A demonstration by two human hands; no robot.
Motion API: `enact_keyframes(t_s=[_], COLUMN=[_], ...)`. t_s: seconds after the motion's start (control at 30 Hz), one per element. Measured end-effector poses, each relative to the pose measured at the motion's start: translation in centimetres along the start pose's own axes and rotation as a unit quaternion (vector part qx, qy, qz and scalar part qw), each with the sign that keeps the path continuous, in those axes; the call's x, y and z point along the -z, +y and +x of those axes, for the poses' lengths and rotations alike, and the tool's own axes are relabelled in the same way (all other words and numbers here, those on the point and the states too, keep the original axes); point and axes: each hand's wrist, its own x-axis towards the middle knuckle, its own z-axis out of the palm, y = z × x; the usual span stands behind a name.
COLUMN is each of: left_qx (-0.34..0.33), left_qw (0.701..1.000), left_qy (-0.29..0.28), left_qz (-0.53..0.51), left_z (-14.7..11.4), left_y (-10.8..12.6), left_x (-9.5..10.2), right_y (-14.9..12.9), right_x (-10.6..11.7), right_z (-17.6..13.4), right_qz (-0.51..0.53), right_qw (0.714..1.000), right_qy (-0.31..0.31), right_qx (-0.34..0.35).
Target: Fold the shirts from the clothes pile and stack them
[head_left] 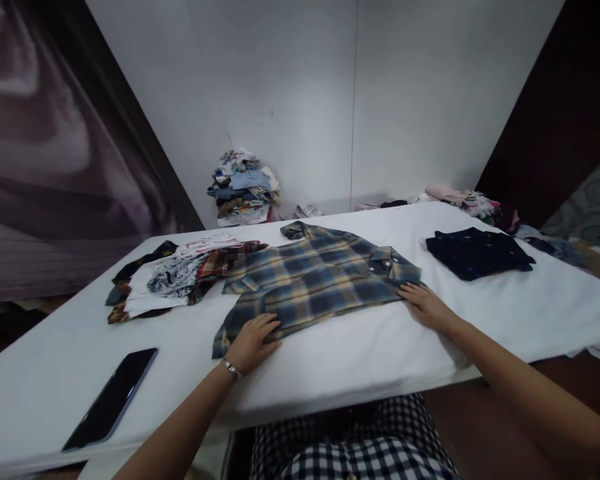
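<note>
My left hand lies flat, fingers spread, on the hem end of the blue-and-yellow plaid shirt; my right hand rests open at its collar end, fingertips just touching the cloth. Neither holds anything. The shirt lies spread on the white bench straight ahead of me, its long axis running left to right, hem nearer my left hand, collar nearer my right. A pile of patterned clothes sits to its left, a folded dark navy garment to its right, a phone near my left forearm.
</note>
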Motion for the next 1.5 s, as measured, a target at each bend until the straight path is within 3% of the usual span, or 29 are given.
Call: enact_keyframes(t_s=[0.2, 0.4, 0.63, 0.77, 0.87, 0.93, 1.0, 1.13, 1.23, 1.37, 1.5], left_qx=[0.004, 0.026, -0.021, 0.001, 0.101, 0.173, 0.213, 0.182, 0.151, 0.128, 0.073], left_qw=[0.998, 0.996, 0.998, 0.999, 0.991, 0.98, 0.974, 0.981, 0.985, 0.984, 0.985], left_qy=[-0.023, -0.031, -0.041, -0.016, 0.05, 0.084, 0.081, 0.017, -0.019, -0.043, -0.017], left_qz=[0.059, 0.075, 0.038, -0.033, -0.068, -0.043, -0.003, 0.063, 0.082, 0.112, 0.157], left_z=[0.1, 1.5, -1.3, -2.4, -1.6, -0.2, 1.7, 5.6, 7.6, 8.3, 5.6], left_y=[0.5, 1.7, 4.4, 4.2, 2.2, 0.3, -1.4, -3.5, -4.1, -4.8, -5.8], left_x=[1.0, 1.6, 0.3, 0.4, 1.7, 2.6, 3.1, 2.8, 2.3, 2.8, 3.8], right_y=[1.3, 2.6, 7.2, 7.7, 5.0, 1.6, -2.9, -12.1, -17.2, -20.4, -20.5], right_x=[0.1, 0.6, -0.4, -1.2, -1.0, -0.7, -0.6, -1.6, -3.1, -5.0, -5.8], right_z=[1.3, 1.7, -2.1, -2.6, -1.0, 0.5, 2.4, 6.3, 8.4, 9.0, 8.4], right_qz=[-0.033, -0.057, -0.009, 0.014, 0.034, 0.058, 0.085, 0.123, 0.119, 0.086, 0.062], right_qw=[0.999, 0.997, 0.994, 0.993, 0.991, 0.991, 0.991, 0.983, 0.979, 0.976, 0.977], right_qy=[0.016, 0.038, 0.111, 0.113, 0.126, 0.116, 0.084, 0.025, -0.039, -0.115, -0.124], right_qx=[0.025, -0.028, -0.012, -0.023, -0.015, 0.01, 0.056, 0.135, 0.164, 0.163, 0.16])
